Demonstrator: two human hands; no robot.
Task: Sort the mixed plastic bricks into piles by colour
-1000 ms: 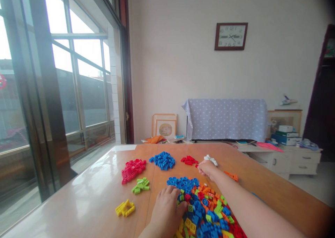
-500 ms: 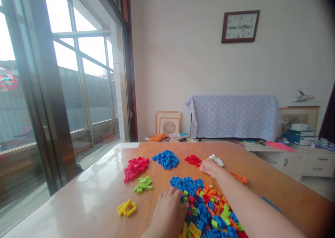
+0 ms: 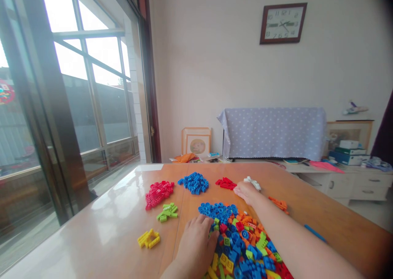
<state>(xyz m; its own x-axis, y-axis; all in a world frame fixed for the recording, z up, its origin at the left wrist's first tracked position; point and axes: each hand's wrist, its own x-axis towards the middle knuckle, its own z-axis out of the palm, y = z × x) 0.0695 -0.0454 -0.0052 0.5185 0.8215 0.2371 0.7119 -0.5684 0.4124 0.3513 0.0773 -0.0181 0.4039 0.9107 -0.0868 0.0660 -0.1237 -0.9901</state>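
A big mixed heap of coloured bricks (image 3: 242,242) lies on the wooden table (image 3: 307,217) in front of me. My left hand (image 3: 196,242) rests palm down on the heap's left edge, fingers curled onto the bricks. My right hand (image 3: 247,192) reaches far across the table, fingers drawn together, between a small red pile (image 3: 225,183) and a few white bricks (image 3: 252,183). What it holds, if anything, is too small to see. Sorted piles lie further out: blue (image 3: 193,183), red (image 3: 158,193), green (image 3: 167,212), yellow (image 3: 149,239) and orange (image 3: 278,203).
A blue stick-like piece (image 3: 315,233) lies on the table at the right. A large window (image 3: 76,91) runs along the left. Behind the table stand a cloth-covered object (image 3: 272,133), framed pictures (image 3: 196,142) and a low white cabinet (image 3: 346,181). A clock (image 3: 283,23) hangs on the wall.
My head has tilted, shifting the view a little. My right hand stays by the small red pile and white bricks; my left hand has barely moved on the heap.
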